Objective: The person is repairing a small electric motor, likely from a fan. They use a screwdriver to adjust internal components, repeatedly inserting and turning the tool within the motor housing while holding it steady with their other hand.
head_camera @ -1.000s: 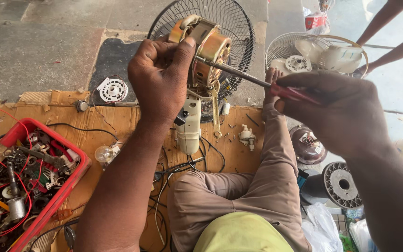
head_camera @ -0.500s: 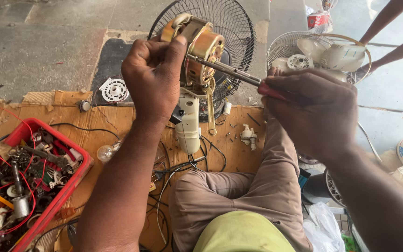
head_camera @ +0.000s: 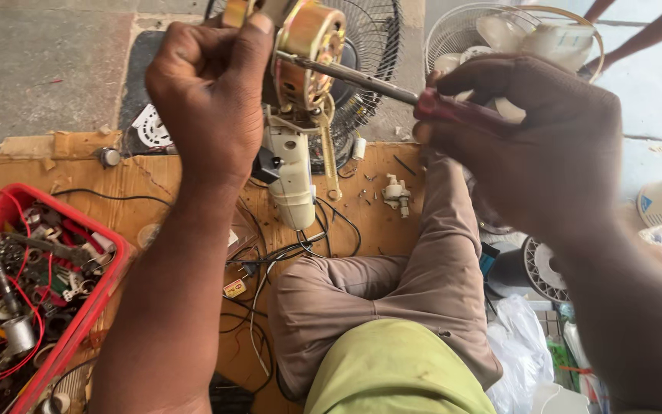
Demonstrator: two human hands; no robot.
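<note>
Motor: fan motor (head_camera: pixel 308 46) with gold-coloured metal body, held up at about 12 o'clock in the view, above the cardboard sheet (head_camera: pixel 155 184); a white plastic housing (head_camera: pixel 291 172) hangs down from it toward 6 o'clock.
Left hand: left hand (head_camera: pixel 208 100) has its grip closed tight around the left side of the motor, thumb up near the top edge of the picture.
Right hand: right hand (head_camera: pixel 538 146) at about 2 o'clock, its grip clamped on the red handle of the screwdriver (head_camera: pixel 362 78).
Screwdriver axis: long axis runs almost level, from 3 o'clock to 9 o'clock, slightly rising to the left; the metal shaft points left and its tip touches the motor body near the top.
Wires: black and white wires (head_camera: pixel 270 261) drop from the housing onto the cardboard, at about 6 o'clock from the motor.
Behind motor: dark fan grille (head_camera: pixel 373 69) lies on the floor just behind the motor; a white fan grille (head_camera: pixel 453 31) with blades lies at 1 o'clock.
Tray: red tray (head_camera: pixel 93 307) at 8 o'clock, filled with small parts and red wires.
Small parts: screws and a small white part (head_camera: pixel 396 192) lie on the cardboard, just beside the person's knee (head_camera: pixel 438 230).
Other person: bare arms (head_camera: pixel 653 31) at the top right corner.
</note>
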